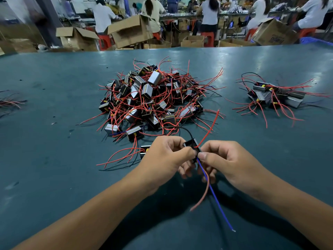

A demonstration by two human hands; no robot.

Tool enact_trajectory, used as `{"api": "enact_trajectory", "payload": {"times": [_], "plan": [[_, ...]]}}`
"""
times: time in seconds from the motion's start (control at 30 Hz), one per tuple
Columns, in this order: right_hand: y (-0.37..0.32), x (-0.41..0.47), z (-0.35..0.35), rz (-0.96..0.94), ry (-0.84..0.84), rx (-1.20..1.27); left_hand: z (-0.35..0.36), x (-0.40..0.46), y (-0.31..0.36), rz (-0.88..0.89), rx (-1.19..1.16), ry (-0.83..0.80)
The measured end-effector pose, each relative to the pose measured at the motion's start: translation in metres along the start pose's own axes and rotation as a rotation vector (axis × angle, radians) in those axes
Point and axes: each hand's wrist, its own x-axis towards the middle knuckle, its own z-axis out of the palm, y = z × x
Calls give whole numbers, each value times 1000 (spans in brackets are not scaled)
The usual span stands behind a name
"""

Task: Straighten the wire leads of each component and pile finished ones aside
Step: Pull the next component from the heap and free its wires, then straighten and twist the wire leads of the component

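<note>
At lower centre of the frame, the left hand (pixel 167 156) and right hand (pixel 227 159) both pinched one small black component (pixel 191 146), each grip closed on it just above the teal worktop (pixel 54 177). Its blue lead (pixel 214 195) and a red lead (pixel 210 129) stuck out. A big tangled pile (pixel 153 98) lay at centre, a smaller pile (pixel 273 96) at right.

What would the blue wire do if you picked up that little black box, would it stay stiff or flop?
The blue wire would probably droop: it already hangs in a loose line below the black component. It seems springy rather than limp, since the red wire arches upward unsupported. It likely weighs very little.
</note>
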Motion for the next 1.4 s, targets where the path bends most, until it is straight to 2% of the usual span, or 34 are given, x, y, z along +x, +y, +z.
{"api": "enact_trajectory", "payload": {"times": [0.17,0.3,0.53,0.6,0.7,0.73,0.83,1.07,1.27,1.4], "plan": [[2,0,-2,-15,16,-95,3,0,1,-30,29,-6],[-1,-1,-6,-107,27,-303,-1,0,2,-71,-28,-14],[7,-3,-11,-241,62,-515,-6,-1,0,11,-75,51],[9,-3,-9,-318,74,-606,-2,3,4,-13,-59,37],[9,-4,-6,-403,115,-711,7,3,12,-101,-33,-94],[8,-4,-5,-425,136,-732,7,3,10,-85,-65,-91],[5,-4,-7,-495,226,-720,0,-2,5,-43,-151,-54],[-4,-7,-4,-488,332,-676,-2,-2,1,-32,-127,26],[-3,-2,-6,-374,352,-458,-2,-2,3,-54,-155,23],[-1,3,-12,-286,342,-319,-4,-3,6,-94,-209,-60]]}}
